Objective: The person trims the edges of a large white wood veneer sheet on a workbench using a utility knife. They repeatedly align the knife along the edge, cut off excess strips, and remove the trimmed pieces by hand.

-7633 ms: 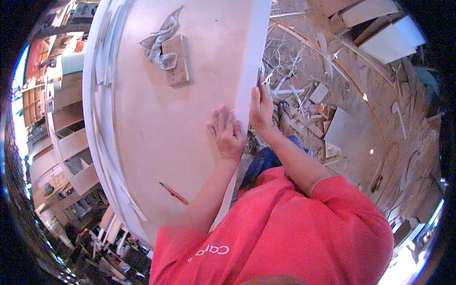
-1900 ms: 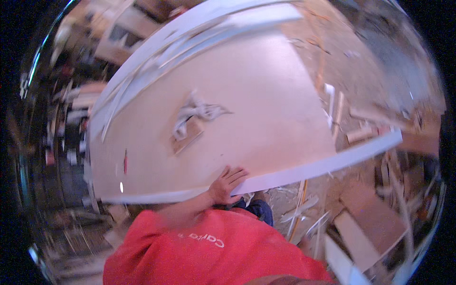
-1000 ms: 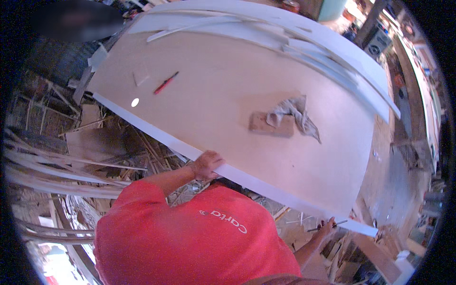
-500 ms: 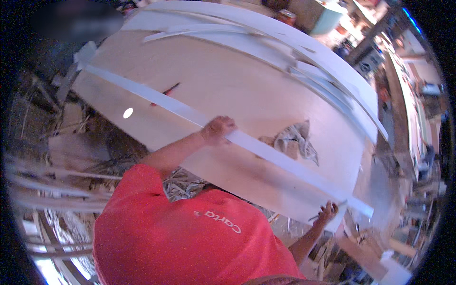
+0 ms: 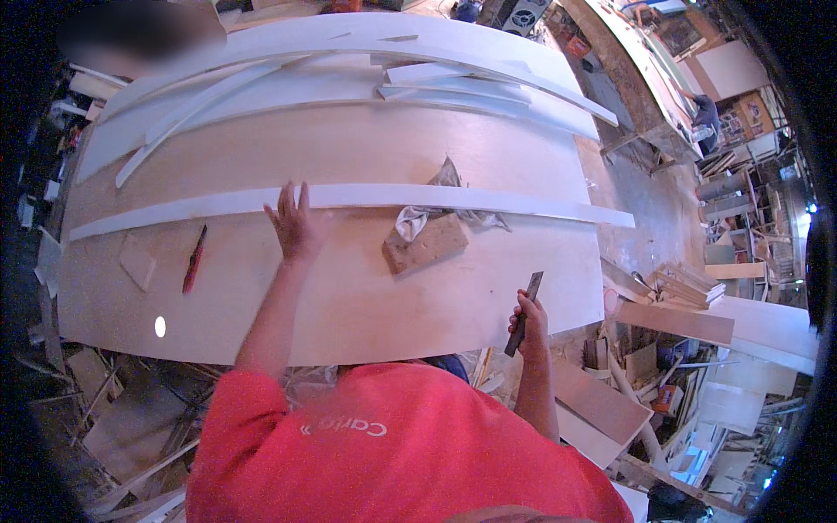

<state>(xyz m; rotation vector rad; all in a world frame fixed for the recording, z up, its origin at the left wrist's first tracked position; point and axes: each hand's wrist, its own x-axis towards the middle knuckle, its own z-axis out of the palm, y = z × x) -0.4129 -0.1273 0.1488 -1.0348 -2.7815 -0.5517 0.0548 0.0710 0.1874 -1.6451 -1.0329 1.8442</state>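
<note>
A long narrow white strip (image 5: 514,202) lies across the large pale board (image 5: 349,305) in front of me. My left hand (image 5: 295,228) is at its near edge, fingers spread and stretched over it, gripping nothing. In my right hand (image 5: 534,329), near the front right of the board, is a dark flat bar (image 5: 535,284), held upright-slanted with the fingers wrapped round it. A crumpled grey-white cloth (image 5: 412,223) and a brown block (image 5: 429,247) sit by the strip, the cloth partly under it. A slim red-and-black tool (image 5: 194,260) rests left of my left hand.
More white strips (image 5: 222,96) and short white pieces (image 5: 458,87) lie toward the board's far side. Offcuts (image 5: 676,322) and scrap wood crowd the right. A long workbench (image 5: 628,65) stands at the far right, where another person (image 5: 704,120) is.
My view has turned. The strip now lies farther from me, past the red tool and block. My left hand has gone from gripping the strip to spread fingers; my right hand has come away from its end.
</note>
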